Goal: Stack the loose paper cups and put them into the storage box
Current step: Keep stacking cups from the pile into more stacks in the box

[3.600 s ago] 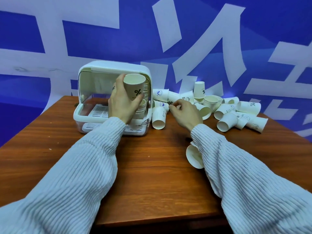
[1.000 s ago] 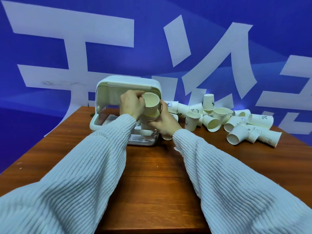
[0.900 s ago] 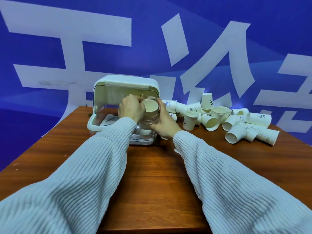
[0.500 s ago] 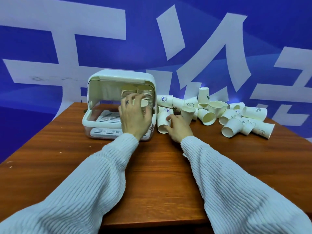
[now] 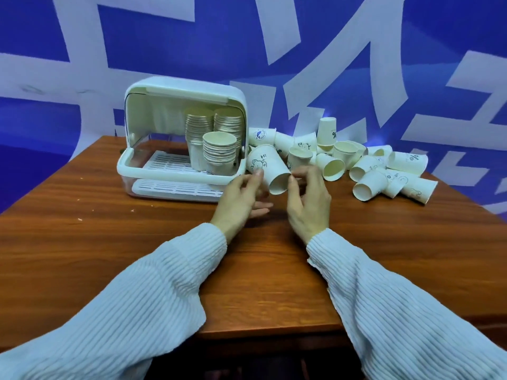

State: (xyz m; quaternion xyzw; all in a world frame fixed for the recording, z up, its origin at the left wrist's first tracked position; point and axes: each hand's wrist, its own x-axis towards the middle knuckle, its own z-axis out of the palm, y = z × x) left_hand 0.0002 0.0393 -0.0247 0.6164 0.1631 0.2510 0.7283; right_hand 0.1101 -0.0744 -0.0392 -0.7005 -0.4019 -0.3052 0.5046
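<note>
A loose paper cup (image 5: 270, 168) with a cartoon print is held tilted just above the table, mouth toward me. My left hand (image 5: 241, 197) pinches its left side, and my right hand (image 5: 310, 200) grips its rim from the right. Just left of it, the white storage box (image 5: 153, 171) stands with its lid raised. Inside on the right are three stacks of cups (image 5: 219, 150), the front one shortest. Several loose cups (image 5: 367, 171) lie in a heap to the right of my hands.
The wooden table (image 5: 137, 242) spreads toward me, its front edge near my sleeves. A single upright cup (image 5: 327, 130) stands at the back of the heap. A blue wall with white shapes rises behind the table.
My left hand has come out of the box, leaving the short stack inside. My right hand has lifted a cup from beside the box, and both hands now hold it.
</note>
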